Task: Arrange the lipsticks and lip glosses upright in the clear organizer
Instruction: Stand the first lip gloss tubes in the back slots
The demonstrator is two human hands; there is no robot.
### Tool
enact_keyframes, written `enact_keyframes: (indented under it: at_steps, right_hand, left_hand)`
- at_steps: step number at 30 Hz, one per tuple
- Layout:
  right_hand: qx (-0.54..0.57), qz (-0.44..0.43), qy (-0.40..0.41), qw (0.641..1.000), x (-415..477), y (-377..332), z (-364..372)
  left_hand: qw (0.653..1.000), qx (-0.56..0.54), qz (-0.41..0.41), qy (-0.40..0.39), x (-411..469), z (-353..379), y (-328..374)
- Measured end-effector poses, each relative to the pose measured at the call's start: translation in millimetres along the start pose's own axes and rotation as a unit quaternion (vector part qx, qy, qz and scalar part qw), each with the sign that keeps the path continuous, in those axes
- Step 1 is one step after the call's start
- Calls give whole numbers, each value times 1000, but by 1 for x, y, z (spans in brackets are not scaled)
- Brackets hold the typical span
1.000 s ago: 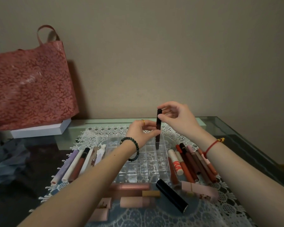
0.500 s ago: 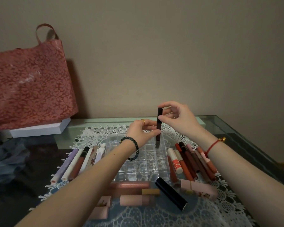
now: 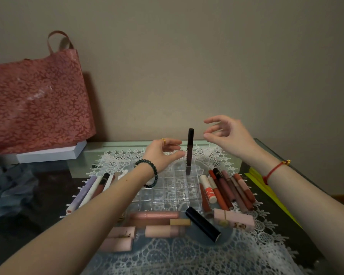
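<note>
– Both hands have come off the slim dark-brown lip gloss tube with a black cap (image 3: 190, 149). Half a second ago the left hand (image 3: 163, 153) pinched its middle and the right hand (image 3: 228, 135) pinched its top.

– Where does the tube stand now?

– Upright and unsupported in the clear acrylic organizer (image 3: 167, 195), in a far-row compartment toward the right side (its foot shows through the clear wall).

– And the hands?

– The left hand sits just left of the tube, fingers loosely curved, thumb and forefinger parted, holding nothing. Whether the thumb tip brushes the tube cannot be told. The right hand hangs higher, to the right of the cap and apart from it, fingers spread and gently bent, also holding nothing.

– What lies around the organizer?

– Just to its right is a row of red, brown and pink tubes (image 3: 226, 189) lying flat. To its left are pale purple, white and brown tubes (image 3: 91, 189), partly hidden by the left forearm. In front lie rose-pink tubes (image 3: 155, 215), a black cylindrical lipstick (image 3: 203, 224) and a pink rectangular box (image 3: 234, 220). Everything rests on a white lace mat (image 3: 187, 255) over the glass table (image 3: 99, 153).

– Further out?

– A red floral bag (image 3: 38, 104) stands against the wall at the left, on a flat white box (image 3: 50, 153). The left wrist carries a dark bead bracelet (image 3: 151, 173), the right a red string bracelet (image 3: 272, 171).
</note>
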State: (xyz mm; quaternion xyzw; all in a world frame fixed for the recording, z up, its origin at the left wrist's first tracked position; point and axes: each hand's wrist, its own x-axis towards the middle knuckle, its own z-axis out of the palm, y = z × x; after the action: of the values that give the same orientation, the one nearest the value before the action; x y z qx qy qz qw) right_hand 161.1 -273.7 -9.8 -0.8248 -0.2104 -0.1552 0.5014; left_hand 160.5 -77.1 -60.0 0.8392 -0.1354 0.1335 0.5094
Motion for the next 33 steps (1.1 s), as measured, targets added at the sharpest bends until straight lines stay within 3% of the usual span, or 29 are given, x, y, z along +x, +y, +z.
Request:
enact_keyframes:
  at_steps: [16,23,33]
  right_hand:
    - [7,-28,-71,997,-68,-27,18]
    - [-74,-28,-153,985,-103,-18,46]
    - [-182,-40,-190,964,-133,5,60]
  left_hand:
    - [998,52,21,10,-77,-49,0]
    - [995,101,24,-10,-120,-51,-11]
    - [971,222,3,-91,-148,-43,-19]
